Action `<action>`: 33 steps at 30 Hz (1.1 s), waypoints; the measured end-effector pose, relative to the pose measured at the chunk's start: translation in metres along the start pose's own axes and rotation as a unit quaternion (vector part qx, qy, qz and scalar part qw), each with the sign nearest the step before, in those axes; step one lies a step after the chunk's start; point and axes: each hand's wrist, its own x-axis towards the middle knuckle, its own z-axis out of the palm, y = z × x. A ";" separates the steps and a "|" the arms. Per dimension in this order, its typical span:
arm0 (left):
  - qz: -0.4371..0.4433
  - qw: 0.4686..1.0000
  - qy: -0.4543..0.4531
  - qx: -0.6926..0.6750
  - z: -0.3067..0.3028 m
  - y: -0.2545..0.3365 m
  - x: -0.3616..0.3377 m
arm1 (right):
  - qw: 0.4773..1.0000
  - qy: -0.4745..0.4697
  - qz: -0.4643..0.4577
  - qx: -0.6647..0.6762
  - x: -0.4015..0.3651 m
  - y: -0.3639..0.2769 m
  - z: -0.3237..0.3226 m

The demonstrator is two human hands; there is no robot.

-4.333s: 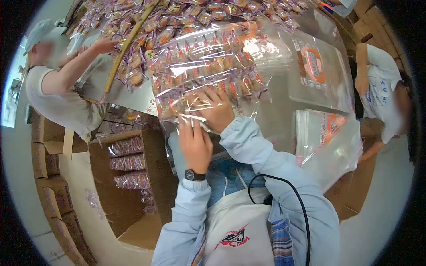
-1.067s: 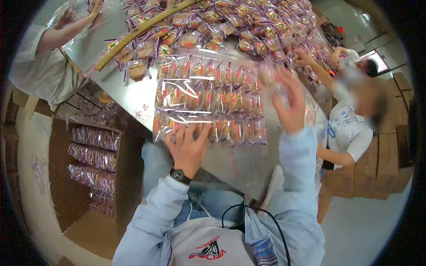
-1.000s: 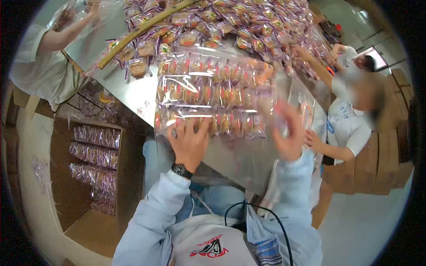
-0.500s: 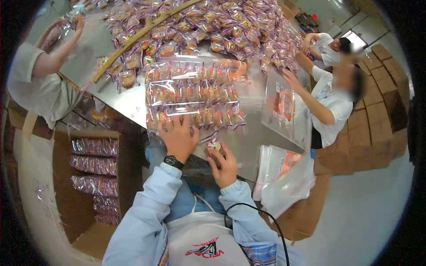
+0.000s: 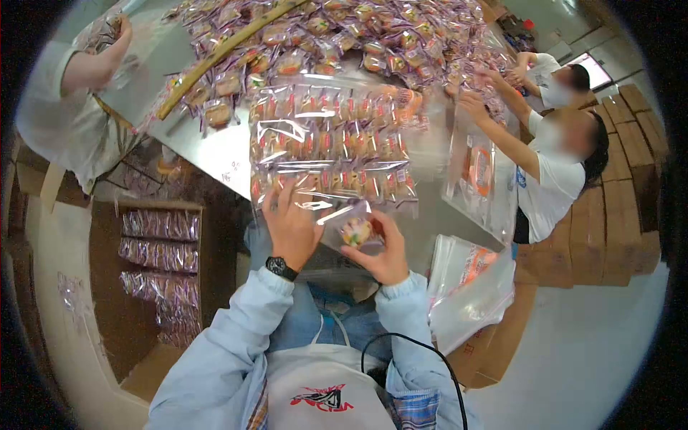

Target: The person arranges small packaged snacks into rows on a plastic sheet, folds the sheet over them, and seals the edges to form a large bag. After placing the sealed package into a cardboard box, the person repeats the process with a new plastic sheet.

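Note:
A clear plastic bag lies on the metal table, packed with three rows of small wrapped cakes. My left hand, a black watch at its wrist, rests with fingers outstretched on the bag's near left edge. Just below the bag's near row, my right hand grips a single wrapped cake between thumb and fingers. That cake shows a pale, round face with coloured bits through its clear wrapper.
A heap of wrapped cakes covers the far table, with a wooden strip along it. An open carton holding packed rows stands lower left. Flat plastic bags lie at right. Co-workers stand left and right; stacked cartons are behind.
The wrapped cake in my right hand has been raised slightly and turned, showing more of its face. My left hand stays on the bag. The view has shifted a little.

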 end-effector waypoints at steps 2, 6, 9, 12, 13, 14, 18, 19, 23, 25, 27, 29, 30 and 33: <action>-0.010 0.999 -0.036 0.018 -0.008 0.004 0.003 | 0.993 -0.047 -0.097 -0.038 0.011 0.005 0.011; -0.028 0.998 -0.013 0.056 0.005 -0.003 0.007 | 0.949 -0.069 -0.286 -0.110 0.043 0.031 0.012; -0.064 0.997 -0.014 0.039 0.013 -0.001 -0.002 | 0.913 -0.057 -0.360 -0.184 0.047 0.033 0.003; -0.073 0.997 0.008 0.033 0.016 0.002 0.004 | 0.908 0.001 -0.361 -0.211 0.049 0.022 0.004; -0.073 0.997 0.016 0.038 0.016 0.002 0.007 | 0.913 0.026 -0.349 -0.209 0.049 0.020 0.008; -0.074 0.996 0.014 0.042 0.015 0.002 0.007 | 0.912 0.036 -0.343 -0.223 0.046 0.019 0.012; -0.061 0.996 0.009 0.062 0.010 0.003 0.009 | 0.920 0.044 -0.312 -0.234 0.028 0.027 0.028; -0.054 0.996 0.009 0.067 0.010 0.003 0.008 | 0.925 0.038 -0.304 -0.227 0.024 0.032 0.029; -0.019 0.994 0.008 0.104 0.010 -0.002 0.005 | 0.912 -0.032 -0.348 -0.215 0.024 0.033 0.023; -0.007 0.994 0.000 0.112 0.009 -0.003 0.006 | 0.874 -0.075 -0.430 -0.216 0.042 0.017 0.013; -0.001 0.995 -0.019 0.101 0.003 -0.002 0.007 | 0.839 -0.149 -0.466 -0.237 0.063 0.022 0.007; 0.002 0.995 -0.028 0.091 0.000 -0.004 0.011 | 0.816 -0.212 -0.482 -0.239 0.080 0.023 0.000; 0.001 0.996 -0.031 0.083 0.000 -0.005 0.011 | 0.812 -0.240 -0.479 -0.231 0.085 0.018 -0.004; -0.019 0.997 -0.031 0.071 0.003 -0.004 0.010 | 0.790 -0.272 -0.502 -0.224 0.099 0.019 -0.008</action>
